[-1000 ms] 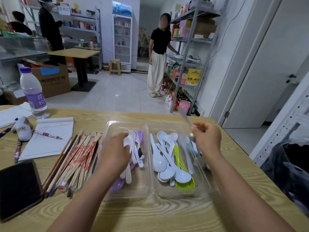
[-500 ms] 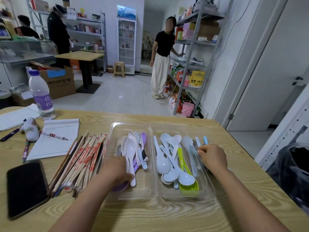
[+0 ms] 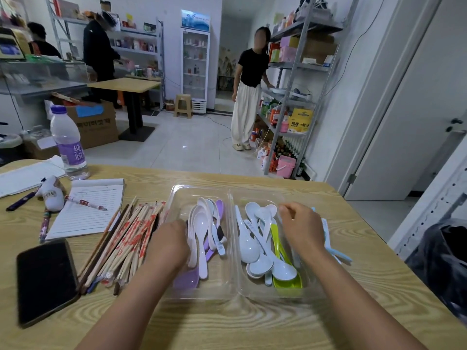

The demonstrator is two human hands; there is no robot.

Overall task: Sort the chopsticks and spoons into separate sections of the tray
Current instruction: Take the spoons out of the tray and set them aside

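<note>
On the wooden table (image 3: 227, 329) in front of you, a black phone (image 3: 45, 281) lies face up at the near left. Beyond it sits a lined notepad (image 3: 88, 210) with a pen (image 3: 86, 202) across it, and a water bottle (image 3: 68, 142) with a purple label stands upright at the far left edge. Across the room you see a glass-door fridge (image 3: 195, 64), a small stool (image 3: 183, 105), a cardboard box (image 3: 93, 125), metal shelving (image 3: 298, 79) and a person in a black top (image 3: 249, 89) beside it.
</note>
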